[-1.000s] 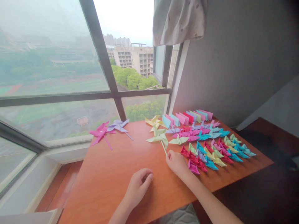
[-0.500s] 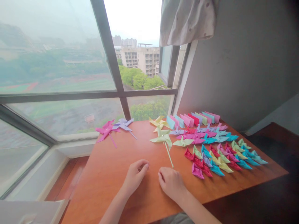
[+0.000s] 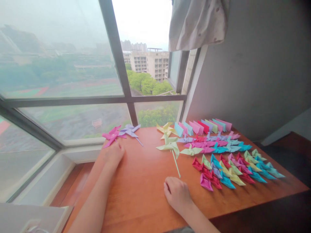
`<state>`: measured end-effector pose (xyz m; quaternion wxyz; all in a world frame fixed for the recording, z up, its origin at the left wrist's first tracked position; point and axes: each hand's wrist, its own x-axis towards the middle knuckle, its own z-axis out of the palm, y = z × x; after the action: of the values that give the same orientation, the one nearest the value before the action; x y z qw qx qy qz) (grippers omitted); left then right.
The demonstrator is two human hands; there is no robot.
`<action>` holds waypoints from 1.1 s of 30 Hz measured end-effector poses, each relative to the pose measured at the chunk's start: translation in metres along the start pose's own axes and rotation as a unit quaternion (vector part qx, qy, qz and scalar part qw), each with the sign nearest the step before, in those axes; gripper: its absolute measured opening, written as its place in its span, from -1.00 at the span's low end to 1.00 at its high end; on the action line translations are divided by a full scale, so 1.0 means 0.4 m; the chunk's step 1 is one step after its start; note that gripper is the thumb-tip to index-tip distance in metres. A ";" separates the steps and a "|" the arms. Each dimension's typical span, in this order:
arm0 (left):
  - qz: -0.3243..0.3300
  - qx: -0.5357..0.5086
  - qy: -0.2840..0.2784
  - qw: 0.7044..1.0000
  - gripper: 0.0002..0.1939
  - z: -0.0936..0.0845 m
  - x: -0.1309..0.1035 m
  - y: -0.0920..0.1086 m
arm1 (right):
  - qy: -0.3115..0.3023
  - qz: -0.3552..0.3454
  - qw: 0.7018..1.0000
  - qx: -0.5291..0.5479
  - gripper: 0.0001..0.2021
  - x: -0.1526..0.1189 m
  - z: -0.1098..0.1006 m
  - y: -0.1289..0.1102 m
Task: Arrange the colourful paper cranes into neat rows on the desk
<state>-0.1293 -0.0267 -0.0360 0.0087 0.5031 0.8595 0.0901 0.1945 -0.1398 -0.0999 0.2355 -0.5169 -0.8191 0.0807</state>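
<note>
My left hand [image 3: 113, 156] is stretched to the far left of the table, its fingers curled over the stick of a magenta paper pinwheel [image 3: 112, 135]. Most of that stick is hidden by the hand. A lavender pinwheel [image 3: 130, 130] lies just right of it. Loosely closed, my right hand [image 3: 178, 194] rests on the wood with nothing seen in it. Beyond the right hand lies a pale green pinwheel [image 3: 169, 143], its stick pointing towards me. A yellow pinwheel [image 3: 167, 128] lies behind the green one, partly overlapped by it.
Folded paper boats [image 3: 227, 181] in many colours cover the right of the brown table [image 3: 141, 200]. Paper cranes [image 3: 220, 143] stand in rows behind them, with folded paper cards [image 3: 206, 127] at the back. A window frame [image 3: 155, 98] borders the far edge.
My left hand has moved from the middle of the table forward and left to the magenta pinwheel's stick. My right hand stays in place. The view has shifted slightly.
</note>
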 end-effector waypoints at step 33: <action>0.044 -0.002 0.013 0.999 -0.79 -0.056 -0.241 -0.009 | -0.014 0.021 0.999 0.047 -0.84 0.005 -0.008 0.002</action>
<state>-0.0872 -0.1153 -0.0219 -0.0058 0.5392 0.8364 0.0983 0.1959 -0.1381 -0.0966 0.2465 -0.5210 -0.8065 0.1316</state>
